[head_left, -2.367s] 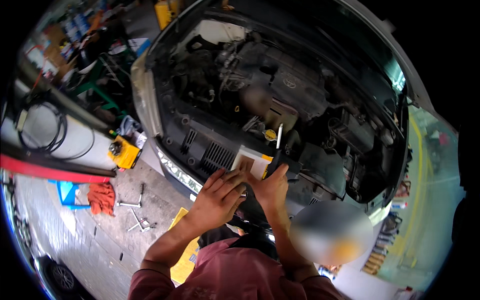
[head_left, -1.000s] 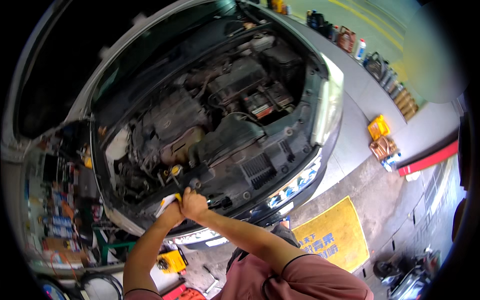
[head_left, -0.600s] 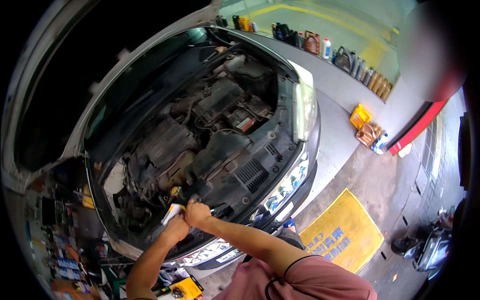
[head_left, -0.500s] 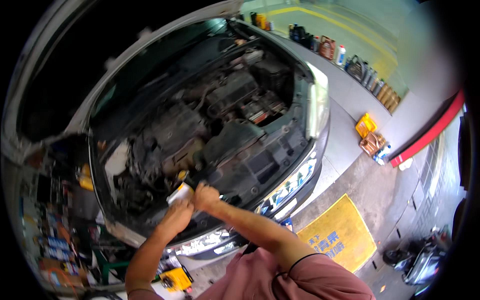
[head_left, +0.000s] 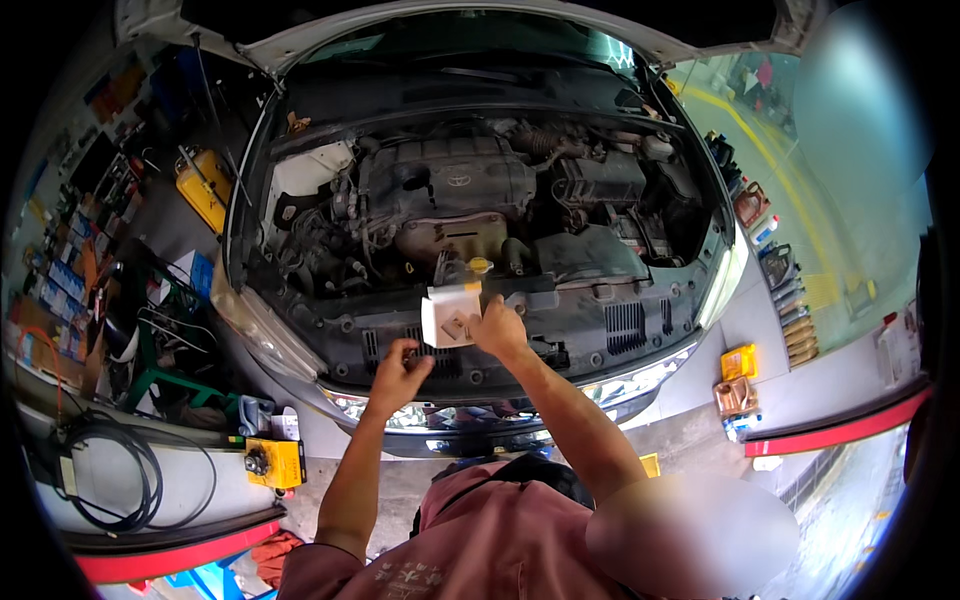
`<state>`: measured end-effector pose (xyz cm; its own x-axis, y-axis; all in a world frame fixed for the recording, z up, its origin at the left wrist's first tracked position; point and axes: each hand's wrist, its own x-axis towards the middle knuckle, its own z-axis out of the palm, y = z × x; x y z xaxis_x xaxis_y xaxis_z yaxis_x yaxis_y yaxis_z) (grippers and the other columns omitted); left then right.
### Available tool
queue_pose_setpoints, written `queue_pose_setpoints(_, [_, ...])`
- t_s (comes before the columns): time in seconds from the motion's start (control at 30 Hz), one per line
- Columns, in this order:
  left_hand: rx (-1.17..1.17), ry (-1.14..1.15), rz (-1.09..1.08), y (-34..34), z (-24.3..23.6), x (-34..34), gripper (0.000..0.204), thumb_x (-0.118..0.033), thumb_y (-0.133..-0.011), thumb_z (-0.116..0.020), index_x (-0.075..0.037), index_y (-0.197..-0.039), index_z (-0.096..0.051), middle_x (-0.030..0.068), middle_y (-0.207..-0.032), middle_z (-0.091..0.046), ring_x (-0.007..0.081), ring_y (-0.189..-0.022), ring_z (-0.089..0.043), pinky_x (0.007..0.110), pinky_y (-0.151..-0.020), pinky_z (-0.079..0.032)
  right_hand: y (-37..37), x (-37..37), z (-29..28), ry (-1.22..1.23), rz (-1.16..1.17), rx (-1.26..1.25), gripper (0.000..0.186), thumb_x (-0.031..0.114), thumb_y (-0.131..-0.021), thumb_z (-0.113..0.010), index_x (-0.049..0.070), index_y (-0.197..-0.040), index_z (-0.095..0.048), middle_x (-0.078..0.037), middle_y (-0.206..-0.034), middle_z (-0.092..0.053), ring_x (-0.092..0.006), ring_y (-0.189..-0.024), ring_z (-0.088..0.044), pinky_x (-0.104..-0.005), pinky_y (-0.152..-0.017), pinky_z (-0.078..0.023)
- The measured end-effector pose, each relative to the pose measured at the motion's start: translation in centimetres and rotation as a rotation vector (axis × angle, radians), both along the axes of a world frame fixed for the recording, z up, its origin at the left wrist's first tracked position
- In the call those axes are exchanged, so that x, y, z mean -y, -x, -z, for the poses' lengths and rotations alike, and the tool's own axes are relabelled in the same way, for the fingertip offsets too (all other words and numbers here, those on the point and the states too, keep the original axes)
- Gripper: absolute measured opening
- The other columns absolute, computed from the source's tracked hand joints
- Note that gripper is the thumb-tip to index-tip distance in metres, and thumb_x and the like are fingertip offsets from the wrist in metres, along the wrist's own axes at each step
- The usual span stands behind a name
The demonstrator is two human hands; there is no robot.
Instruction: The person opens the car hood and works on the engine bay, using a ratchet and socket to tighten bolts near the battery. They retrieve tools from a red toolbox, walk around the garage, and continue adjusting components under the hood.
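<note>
My right hand (head_left: 500,325) grips a white, yellow-edged open box (head_left: 450,312) with small brown items inside, above the black front cover (head_left: 590,335) of the engine bay. My left hand (head_left: 398,375) is below and left of the box, apart from it, fingers curled around something small and dark that I cannot make out. A yellow cap (head_left: 480,265) is just behind the box, in front of the dusty engine cover (head_left: 440,175) and to the left of the battery (head_left: 635,240).
The raised hood (head_left: 490,20) spans the top. Oil jugs (head_left: 737,365) and several bottles (head_left: 795,330) line the right wall. At left are a green stand (head_left: 165,385), coiled hose (head_left: 110,470), yellow machine (head_left: 275,460) and tool clutter (head_left: 65,290).
My left hand has left the box and moved toward me and left; my right hand still holds it. The view has swung round, so the car now sits squarely in the picture.
</note>
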<state>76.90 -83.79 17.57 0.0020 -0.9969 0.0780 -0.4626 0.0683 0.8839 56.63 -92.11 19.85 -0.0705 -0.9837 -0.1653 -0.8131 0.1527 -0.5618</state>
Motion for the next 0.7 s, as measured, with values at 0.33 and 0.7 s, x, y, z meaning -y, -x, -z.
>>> queue_pose_setpoints(0.33, [-0.036, 0.038, 0.353, 4.2, 2.3, 0.5, 0.091, -0.024, -0.059, -0.088, -0.001, -0.132, -0.038, 0.0197, -0.114, -0.060, 0.0319, -0.101, -0.061, 0.038, -0.086, -0.049, 3.8, -5.1, 0.6, 0.071, -0.016, -0.088, 0.045, 0.031, -0.078, -0.059, -0.008, -0.099, -0.052, -0.032, -0.087, -0.063, -0.0466, -0.087, -0.062, -0.0502, -0.080, -0.049])
queue_pose_setpoints(0.7, [-0.144, -0.174, 0.493, 5.6, 4.5, 1.1, 0.052, -0.008, -0.064, -0.083, 0.000, -0.108, -0.058, 0.0101, -0.094, -0.067, 0.0194, -0.087, -0.064, 0.033, -0.077, -0.050, 10.1, -12.2, -3.4, 0.080, 0.276, 0.292, 0.054, 0.047, -0.086, -0.059, -0.004, -0.103, -0.055, -0.027, -0.083, -0.064, -0.0422, -0.084, -0.063, -0.0455, -0.074, -0.048])
